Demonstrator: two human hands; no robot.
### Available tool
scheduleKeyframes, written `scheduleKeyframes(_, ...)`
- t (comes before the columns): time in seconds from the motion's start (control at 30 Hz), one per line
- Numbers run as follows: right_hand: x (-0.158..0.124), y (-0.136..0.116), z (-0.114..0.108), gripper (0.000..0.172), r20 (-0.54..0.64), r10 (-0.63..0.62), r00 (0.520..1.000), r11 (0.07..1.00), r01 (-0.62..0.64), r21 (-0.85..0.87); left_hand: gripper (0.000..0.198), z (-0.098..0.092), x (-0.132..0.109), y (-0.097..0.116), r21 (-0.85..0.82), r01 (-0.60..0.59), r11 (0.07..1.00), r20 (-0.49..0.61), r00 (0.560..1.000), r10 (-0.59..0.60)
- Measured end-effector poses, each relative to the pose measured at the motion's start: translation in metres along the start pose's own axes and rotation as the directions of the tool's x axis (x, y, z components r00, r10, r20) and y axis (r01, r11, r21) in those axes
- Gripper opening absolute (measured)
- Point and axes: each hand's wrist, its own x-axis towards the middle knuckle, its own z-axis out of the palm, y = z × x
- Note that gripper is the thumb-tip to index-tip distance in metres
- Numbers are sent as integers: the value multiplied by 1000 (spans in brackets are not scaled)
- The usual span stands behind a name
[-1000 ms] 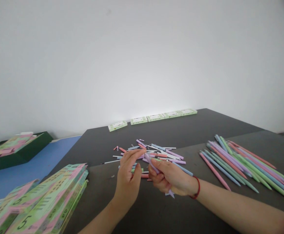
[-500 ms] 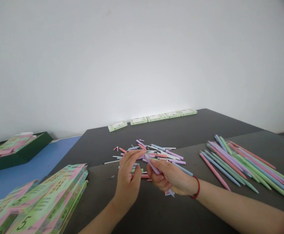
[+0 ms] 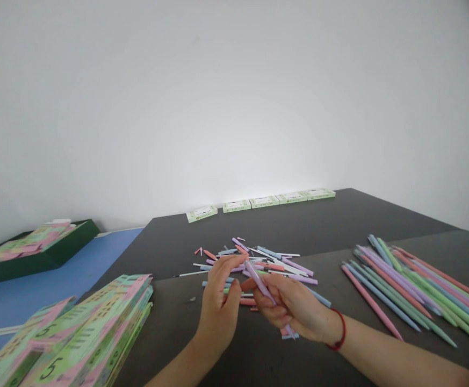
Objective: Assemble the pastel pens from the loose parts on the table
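In the head view, my right hand (image 3: 288, 306) wraps its fingers round a light purple pen (image 3: 261, 284). The pen slants, its pointed end down to the right and its upper end towards my other hand. My left hand (image 3: 221, 303) is open, fingers stretched out and thumb apart. Its fingertips reach the upper end of the pen; whether they press on it I cannot tell. Behind and under both hands lies a loose heap of pen parts (image 3: 294, 264): coloured barrels, white refills and small tips. My hands hide part of this heap.
At the right lies a pile of pastel pens (image 3: 403, 285). Stacked green and pink printed packets (image 3: 93, 322) stand at the left front, with a dark green box (image 3: 52, 257) of packets behind. Several small flat boxes (image 3: 264, 201) line the back edge of the dark table (image 3: 170, 344).
The view has shifted a little, so everything sits slightly lower and further right. Both hands keep nearly the same pose round the purple pen.
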Motion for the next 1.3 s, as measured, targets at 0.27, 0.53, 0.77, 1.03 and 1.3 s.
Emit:
scheduleKeyframes(0.27, 0, -2, 2, 51, -65, 29, 997, 977, -42, -208, 43, 2, -4, 0, 151, -161, 975, -9, 986, 165)
scheduleKeyframes(0.53, -2, 0, -4, 33, -80, -100, 992, 934, 66, -352, 47, 4, -6, 0, 61, -96, 993, 1, 995, 96)
scheduleKeyframes(0.77, 0, -15, -11, 36, -209, -194, 958, 501, -86, -861, 50, 13, -7, -28, -142, 90, 986, -141, 984, -110)
scheduleKeyframes(1.03, -54, -42, -53, 37, -449, -445, 775, -203, -575, -792, 43, 6, -2, -50, -100, 108, 989, -237, 963, -129)
scheduleKeyframes(1.3, -103, -28, -84, 35, -535, -520, 666, -457, -746, -484, 37, 13, -10, -42, -9, -28, 1000, -110, 994, 27)
